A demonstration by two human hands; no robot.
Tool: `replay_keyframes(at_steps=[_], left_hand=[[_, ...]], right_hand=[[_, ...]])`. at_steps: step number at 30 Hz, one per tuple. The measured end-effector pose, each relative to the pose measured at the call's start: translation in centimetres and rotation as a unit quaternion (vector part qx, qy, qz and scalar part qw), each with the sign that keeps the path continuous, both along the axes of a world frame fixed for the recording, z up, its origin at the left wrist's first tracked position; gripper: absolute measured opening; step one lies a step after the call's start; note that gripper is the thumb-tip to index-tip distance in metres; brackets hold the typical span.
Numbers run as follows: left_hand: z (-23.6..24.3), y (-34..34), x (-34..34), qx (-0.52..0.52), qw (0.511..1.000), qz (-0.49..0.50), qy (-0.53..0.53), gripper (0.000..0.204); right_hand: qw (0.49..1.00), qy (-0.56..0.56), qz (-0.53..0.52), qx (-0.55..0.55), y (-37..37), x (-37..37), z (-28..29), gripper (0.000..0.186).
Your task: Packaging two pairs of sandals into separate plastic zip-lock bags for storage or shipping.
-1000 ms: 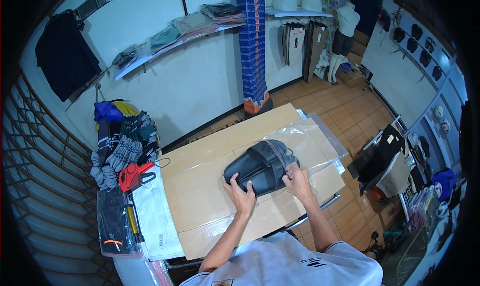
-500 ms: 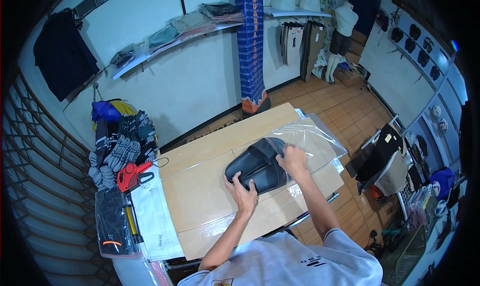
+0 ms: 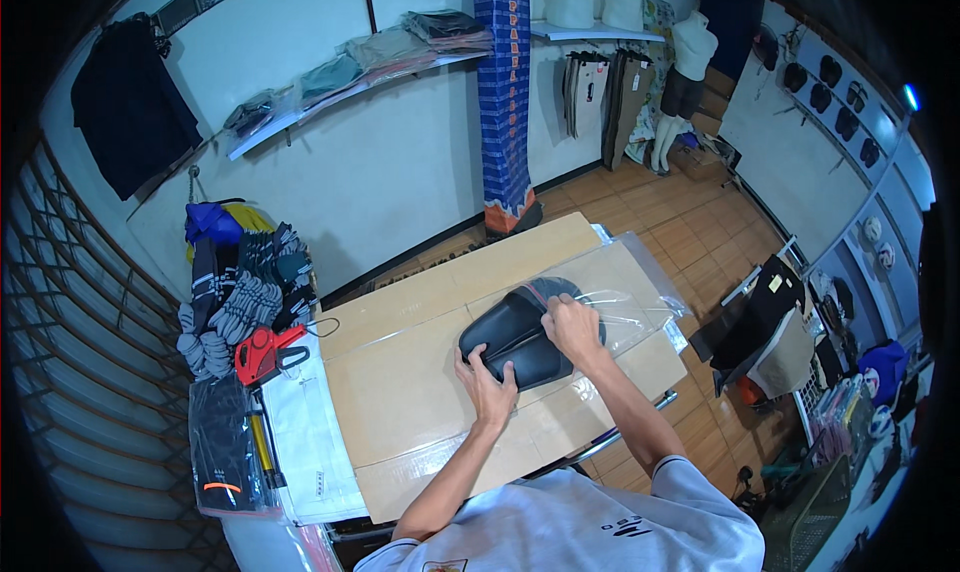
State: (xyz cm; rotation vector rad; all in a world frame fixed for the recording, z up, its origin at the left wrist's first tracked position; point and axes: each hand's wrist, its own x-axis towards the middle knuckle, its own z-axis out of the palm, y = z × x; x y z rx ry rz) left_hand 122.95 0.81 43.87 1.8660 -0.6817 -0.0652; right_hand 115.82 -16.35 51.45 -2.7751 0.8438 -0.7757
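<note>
Flattened cardboard (image 3: pixel 400 412) covers much of the desk (image 3: pixel 664 401) in the middle of the frame; nearest, at the lower edge, is the wearer's white shirt (image 3: pixel 570 522); just above it the left hand (image 3: pixel 488 384) rests against the lower-left end of a pair of black sandals (image 3: pixel 497 324), thumb and fingers spread apart; the sandals lie side by side on the cardboard, at the centre of the frame, at least partly under the film of a clear bag (image 3: pixel 632 317).

Over their right part, the right hand (image 3: pixel 575 330) has its fingers curled in and seems to be pinching the film beside a thin red strip, though its fingertips are partly hidden; a hard tug there could stretch or split the film, above all where it crosses the thick straps; if the left hand braces too lightly, the pair could skid over the smooth cardboard, or one sandal could slip out of line with the other; the film's loose end reaches past the cardboard's right edge, so it could catch there.

Farther off, at the left, a red handheld tool (image 3: pixel 262 355) and heaped grey socks (image 3: pixel 232 307) look too distant to interfere; beyond, folded clothes (image 3: pixel 385 47) fill a wall shelf.
</note>
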Motion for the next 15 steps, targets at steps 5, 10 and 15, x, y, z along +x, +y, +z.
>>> replay_keyframes(at_steps=[5, 10, 15], left_hand=[[0.0, -0.9, -0.1, 0.017, 1.0, -0.009, -0.02, 0.056], [-0.1, -1.4, -0.3, 0.021, 0.999, -0.021, -0.035, 0.056], [-0.3, -2.1, -0.4, 0.021, 0.998, -0.037, -0.046, 0.058]], right_hand=[[1.0, -0.018, -0.014, 0.007, 0.1, -0.2, -0.1, 0.009], [0.999, -0.051, 0.01, 0.006, 0.0, -0.3, -0.3, 0.008], [0.997, -0.072, 0.02, 0.006, 0.0, -0.1, -0.6, 0.006]])
